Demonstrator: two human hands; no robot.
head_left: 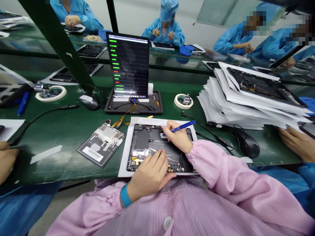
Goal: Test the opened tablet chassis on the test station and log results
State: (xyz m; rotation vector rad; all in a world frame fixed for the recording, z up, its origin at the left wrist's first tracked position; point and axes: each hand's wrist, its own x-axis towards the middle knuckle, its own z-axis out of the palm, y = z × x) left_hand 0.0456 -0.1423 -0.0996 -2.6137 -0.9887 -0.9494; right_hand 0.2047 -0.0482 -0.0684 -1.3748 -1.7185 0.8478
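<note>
Left hand (147, 175) open and resting, fingers lightly curved on the opened tablet (157, 147), a blue wristband (125, 195) just behind it. Right hand (177, 137) closed around a blue pen (180, 127) in a writing grip, pen tip pointing down at the tablet's insides. Tablet lying on a white paper sheet (125, 160), close to the near edge of the green tabletop (61, 124), directly in front of a pink striped smock (197, 209).

Left of the sheet, a loose black-and-silver panel (100, 144). Toward the far edge, a propped screen (129, 65) with rows of green and red text, in a black tray (134, 106), and an orange ribbon cable (123, 116) trailing out in front. Near the right edge, a tall stack of papers and tablets (251, 98), with a computer mouse (247, 142) just in front (a roll of tape (183, 101) nearby). Blue-sleeved neighbor's hand (295, 142) at the stack's near corner, another hand (8, 160) at the left edge.
</note>
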